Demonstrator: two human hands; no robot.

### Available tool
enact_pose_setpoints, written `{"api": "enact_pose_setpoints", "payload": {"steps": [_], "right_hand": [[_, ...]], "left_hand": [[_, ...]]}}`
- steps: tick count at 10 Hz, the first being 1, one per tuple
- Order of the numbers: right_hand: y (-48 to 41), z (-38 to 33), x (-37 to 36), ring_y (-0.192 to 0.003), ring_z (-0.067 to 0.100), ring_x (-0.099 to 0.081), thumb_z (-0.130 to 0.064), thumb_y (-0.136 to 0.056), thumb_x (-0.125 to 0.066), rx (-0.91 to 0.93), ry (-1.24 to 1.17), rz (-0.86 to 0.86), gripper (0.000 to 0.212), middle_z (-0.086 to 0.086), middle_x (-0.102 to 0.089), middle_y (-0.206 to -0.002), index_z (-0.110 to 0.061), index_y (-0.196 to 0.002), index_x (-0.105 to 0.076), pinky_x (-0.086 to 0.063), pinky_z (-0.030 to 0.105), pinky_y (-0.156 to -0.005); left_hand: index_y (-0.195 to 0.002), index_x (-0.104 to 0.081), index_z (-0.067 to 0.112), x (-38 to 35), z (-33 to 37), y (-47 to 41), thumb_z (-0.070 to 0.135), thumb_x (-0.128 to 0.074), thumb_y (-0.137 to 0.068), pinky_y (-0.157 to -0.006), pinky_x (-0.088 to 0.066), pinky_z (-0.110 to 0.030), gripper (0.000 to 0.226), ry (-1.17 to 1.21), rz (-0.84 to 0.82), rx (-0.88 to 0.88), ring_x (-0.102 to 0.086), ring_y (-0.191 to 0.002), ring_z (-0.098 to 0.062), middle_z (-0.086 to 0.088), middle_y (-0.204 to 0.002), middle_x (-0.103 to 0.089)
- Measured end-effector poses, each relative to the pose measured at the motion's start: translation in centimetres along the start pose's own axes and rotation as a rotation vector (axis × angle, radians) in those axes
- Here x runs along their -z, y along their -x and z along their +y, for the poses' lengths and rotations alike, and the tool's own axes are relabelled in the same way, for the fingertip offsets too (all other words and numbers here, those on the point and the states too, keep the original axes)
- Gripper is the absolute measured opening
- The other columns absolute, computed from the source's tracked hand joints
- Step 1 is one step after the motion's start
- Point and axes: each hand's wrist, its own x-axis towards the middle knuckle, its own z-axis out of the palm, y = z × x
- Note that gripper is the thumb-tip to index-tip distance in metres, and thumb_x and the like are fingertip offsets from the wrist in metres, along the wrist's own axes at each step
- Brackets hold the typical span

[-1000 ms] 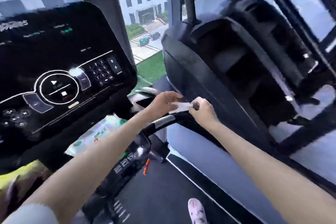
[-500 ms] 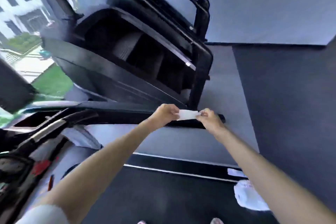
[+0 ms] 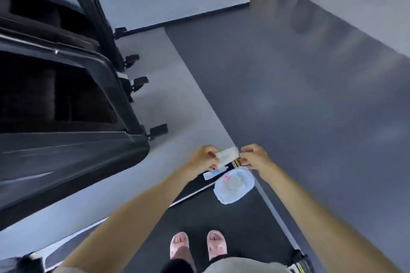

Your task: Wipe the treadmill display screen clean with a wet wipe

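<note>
A small folded white wet wipe (image 3: 228,154) is stretched between my two hands, out in front of me above the floor. My left hand (image 3: 205,157) pinches its left end and my right hand (image 3: 254,157) pinches its right end. The treadmill display screen is out of view. I am standing on the black treadmill belt (image 3: 239,224), looking toward its rear end.
A white plastic bag (image 3: 234,185) lies on the belt just below my hands, with a small white packet (image 3: 214,173) beside it. My feet in pink slippers (image 3: 197,246) stand on the belt. A neighbouring black machine (image 3: 60,99) fills the left. Grey floor (image 3: 310,95) spreads to the right.
My view has swung from the treadmill console round to the right and down to the belt's rear end. Both hands keep hold of the wipe; the white bag now lies under them.
</note>
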Motion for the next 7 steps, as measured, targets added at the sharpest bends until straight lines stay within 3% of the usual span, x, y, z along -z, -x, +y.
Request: {"api": "enact_pose_setpoints", "payload": {"steps": [1, 2, 3, 4, 5, 6, 7], "right_hand": [[-1.2, 3.6, 1.4, -0.062, 0.012, -0.056, -0.01, -0.083, -0.055, -0.152, -0.061, 0.034, 0.019, 0.006, -0.056, -0.088, -0.016, -0.102, -0.057, -0.042, 0.024, -0.057], [-3.0, 6.7, 1.9, -0.06, 0.01, -0.059, -0.012, -0.081, -0.054, -0.277, -0.128, 0.083, 0.023, 0.009, -0.058, -0.094, -0.019, -0.104, -0.057, -0.043, 0.023, -0.055], [-4.1, 8.9, 1.4, -0.072, 0.018, -0.058, -0.01, -0.085, -0.052, -0.393, -0.204, 0.156, 0.024, 0.008, -0.06, -0.091, -0.021, -0.106, -0.056, -0.045, 0.026, -0.062], [-4.9, 10.3, 0.8, -0.073, 0.021, -0.055, -0.009, -0.087, -0.053, -0.441, -0.274, 0.197, 0.022, 0.005, -0.056, -0.084, -0.021, -0.106, -0.05, -0.045, 0.03, -0.063], [-5.9, 11.4, 0.3, -0.085, 0.026, -0.056, -0.009, -0.09, -0.05, -0.489, -0.341, 0.224, 0.025, 0.005, -0.053, -0.1, -0.022, -0.11, -0.041, -0.049, 0.036, -0.075], [-6.6, 13.2, -1.1, -0.082, 0.025, -0.057, -0.012, -0.088, -0.044, -0.571, -0.31, 0.176, 0.036, 0.008, -0.057, -0.107, -0.02, -0.123, -0.043, -0.049, 0.036, -0.075], [-7.5, 13.2, -1.4, -0.094, 0.028, -0.058, -0.013, -0.089, -0.049, -0.564, -0.257, 0.188, 0.037, 0.007, -0.054, -0.105, -0.015, -0.126, -0.045, -0.05, 0.037, -0.082]], "left_hand": [[-0.104, -0.059, 0.001, -3.5, -1.0, -2.9, -0.009, -0.053, -0.081, -0.057, -0.05, -0.027, 0.026, -0.052, -0.031, 0.108, -0.056, -0.053, -0.013, -0.01, -0.075, -0.056], [-0.108, -0.06, 0.004, -6.3, -2.6, -6.3, -0.005, -0.053, -0.081, -0.059, -0.052, -0.031, 0.029, -0.152, -0.091, 0.176, -0.059, -0.055, -0.02, -0.02, -0.09, -0.063], [-0.108, -0.064, 0.0, -8.6, -4.3, -9.6, -0.002, -0.054, -0.077, -0.066, -0.055, -0.035, 0.032, -0.297, -0.153, 0.15, -0.066, -0.075, -0.035, -0.024, -0.1, -0.066], [-0.117, -0.059, 0.004, -10.3, -5.1, -12.3, 0.009, -0.053, -0.082, -0.086, -0.05, -0.034, 0.036, -0.469, -0.188, 0.095, -0.06, -0.105, -0.03, -0.013, -0.112, -0.064], [-0.132, -0.044, 0.008, -11.1, -6.5, -14.6, 0.017, -0.048, -0.088, -0.089, -0.047, -0.036, 0.046, -0.665, -0.23, 0.059, -0.054, -0.114, -0.028, -0.011, -0.126, -0.051], [-0.127, -0.046, 0.005, -10.7, -8.6, -15.6, 0.013, -0.044, -0.088, -0.078, -0.049, -0.037, 0.039, -0.803, -0.382, 0.102, -0.056, -0.104, -0.029, -0.014, -0.117, -0.053], [-0.108, -0.054, 0.003, -9.4, -10.0, -16.6, 0.016, -0.042, -0.089, -0.059, -0.044, -0.029, 0.026, -0.853, -0.483, 0.089, -0.062, -0.091, -0.028, -0.011, -0.098, -0.059]]}}
